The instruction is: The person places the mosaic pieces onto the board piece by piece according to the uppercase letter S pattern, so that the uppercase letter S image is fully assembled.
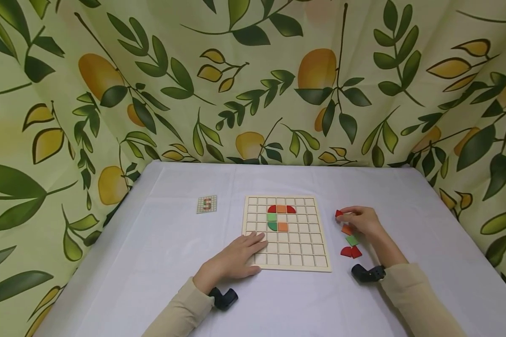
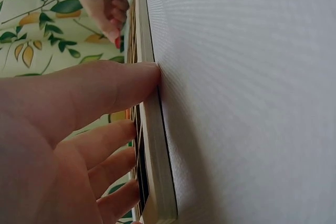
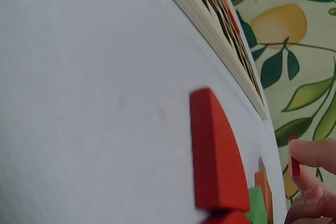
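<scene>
Pinches a small red tile point(image 1: 339, 213) between the thumb and fingers of the right hand point(image 1: 360, 219), clamped together on it right of centre in the head view; shows the same tile edge-on at the lower right of the right wrist view. Rests the left hand point(image 1: 238, 255), fingers extended and slightly apart, on the lower left of the wooden grid board point(image 1: 297, 244), with the thumb tip at the near edge.

Has, just below the right hand and to the right of the board, an orange square tile point(image 1: 346, 230), then a light green square tile point(image 1: 352, 240), then two red quarter-circle tiles point(image 1: 346, 252) side by side.

Bears on the board, in the upper middle, a row of red and orange tiles point(image 1: 281, 208), with a green square tile point(image 1: 271, 217) under the left end, then a dark green quarter-circle tile point(image 1: 272, 226) and, right beside that, another orange square tile point(image 1: 283, 227).

Includes, left of the board's top, a small pattern card point(image 1: 206, 204) with an S-like coloured figure.

Shows beige sleeves point(image 1: 185, 309) and black wrist cameras point(image 1: 364, 273) toward the bottom, a white tablecloth point(image 1: 164, 224) across the middle and bottom, and a leaf-and-fruit-print curtain point(image 1: 257, 47) along the top and sides.
</scene>
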`<state>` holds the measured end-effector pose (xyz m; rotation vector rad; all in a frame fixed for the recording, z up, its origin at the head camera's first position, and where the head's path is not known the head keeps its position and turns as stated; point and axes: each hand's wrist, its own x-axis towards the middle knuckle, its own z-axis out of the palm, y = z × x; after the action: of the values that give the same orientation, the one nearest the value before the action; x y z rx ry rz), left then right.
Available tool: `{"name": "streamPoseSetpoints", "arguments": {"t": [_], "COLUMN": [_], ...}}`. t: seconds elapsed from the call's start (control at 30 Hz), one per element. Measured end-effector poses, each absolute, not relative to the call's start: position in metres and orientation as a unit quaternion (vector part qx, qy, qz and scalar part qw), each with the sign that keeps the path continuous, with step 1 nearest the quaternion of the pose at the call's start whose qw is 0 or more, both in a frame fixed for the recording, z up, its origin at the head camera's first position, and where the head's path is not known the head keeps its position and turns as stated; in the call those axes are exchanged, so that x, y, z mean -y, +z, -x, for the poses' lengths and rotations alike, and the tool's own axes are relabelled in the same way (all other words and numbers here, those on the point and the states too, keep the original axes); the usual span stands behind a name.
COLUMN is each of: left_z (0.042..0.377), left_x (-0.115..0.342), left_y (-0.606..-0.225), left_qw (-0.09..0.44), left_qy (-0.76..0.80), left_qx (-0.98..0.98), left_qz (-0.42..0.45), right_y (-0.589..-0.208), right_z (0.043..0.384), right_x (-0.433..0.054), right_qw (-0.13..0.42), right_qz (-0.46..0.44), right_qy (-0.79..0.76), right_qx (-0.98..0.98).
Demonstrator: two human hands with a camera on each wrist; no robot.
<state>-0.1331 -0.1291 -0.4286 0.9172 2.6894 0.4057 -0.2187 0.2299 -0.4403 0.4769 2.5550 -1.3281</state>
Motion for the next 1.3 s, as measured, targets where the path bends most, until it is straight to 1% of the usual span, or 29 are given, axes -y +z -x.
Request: {"name": "streamPoseSetpoints", "arguments": {"t": [0.3, 0.57, 0.9, 1.3], "left_z": [0.133, 0.132, 0.132, 0.132], "left_x": [0.129, 0.129, 0.129, 0.129], "left_y": [-0.430, -0.429, -0.427, -0.431], "left_qw": [0.123, 0.115, 0.103, 0.106], "left_qy": [0.123, 0.120, 0.114, 0.133], "left_qx": [-0.931, -0.931, -0.931, -0.932], "left_qz": [-0.322, -0.325, -0.332, -0.319], "right_y": [-0.438, -0.435, -0.436, -0.435], "right_z": [0.212, 0.208, 0.204, 0.199], "right_x": [-0.218, -0.206, -0.193, -0.176], "right_qw": [0.120, 0.117, 0.112, 0.106], "right_qz": [-0.139, -0.095, -0.075, -0.044], "right_qy": [-0.464, -0.465, -0.467, -0.486], "right_qx": [-0.867, -0.873, -0.874, -0.867]}}
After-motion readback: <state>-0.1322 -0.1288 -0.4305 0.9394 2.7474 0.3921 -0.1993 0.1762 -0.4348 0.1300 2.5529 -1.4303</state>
